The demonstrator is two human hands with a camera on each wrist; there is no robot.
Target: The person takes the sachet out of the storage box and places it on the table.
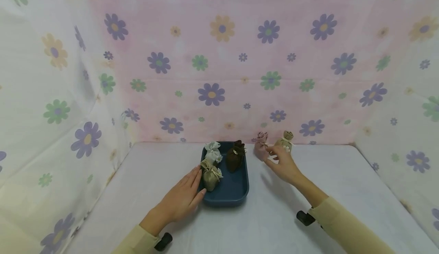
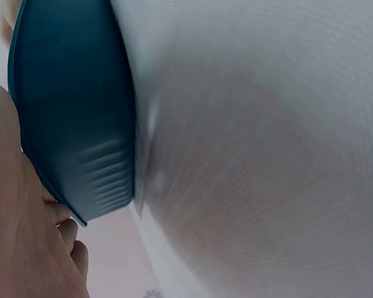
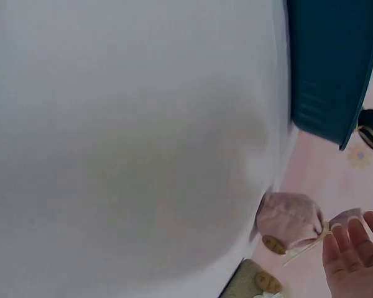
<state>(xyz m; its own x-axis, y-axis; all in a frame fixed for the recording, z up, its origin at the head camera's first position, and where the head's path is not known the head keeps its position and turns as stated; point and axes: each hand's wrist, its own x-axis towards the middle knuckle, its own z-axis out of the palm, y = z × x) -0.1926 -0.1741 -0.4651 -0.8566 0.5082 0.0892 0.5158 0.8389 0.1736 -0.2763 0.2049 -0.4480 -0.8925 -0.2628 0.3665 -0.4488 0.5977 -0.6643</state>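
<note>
My right hand [image 1: 282,165] is beside a pink drawstring pouch [image 1: 261,147] standing on the table, fingers spread near its tied neck. In the right wrist view, the fingers [image 3: 354,248] reach toward the pink pouch [image 3: 290,218] without visibly closing round it. Just behind that hand stands a beige pouch [image 1: 285,139], partly hidden. My left hand [image 1: 181,197] rests with extended fingers along the left side of a dark blue tray [image 1: 226,200]. Inside the tray are a white pouch [image 1: 213,153], an olive pouch [image 1: 210,178] and a dark brown pouch [image 1: 235,158].
A white cloth covers the table [image 1: 274,223]. Flower-patterned fabric walls [image 1: 233,67] enclose the back and both sides. Both pouches outside the tray stand close to the back wall. A dark wrist device [image 1: 305,218] sits under the right sleeve, with another [image 1: 163,242] under the left.
</note>
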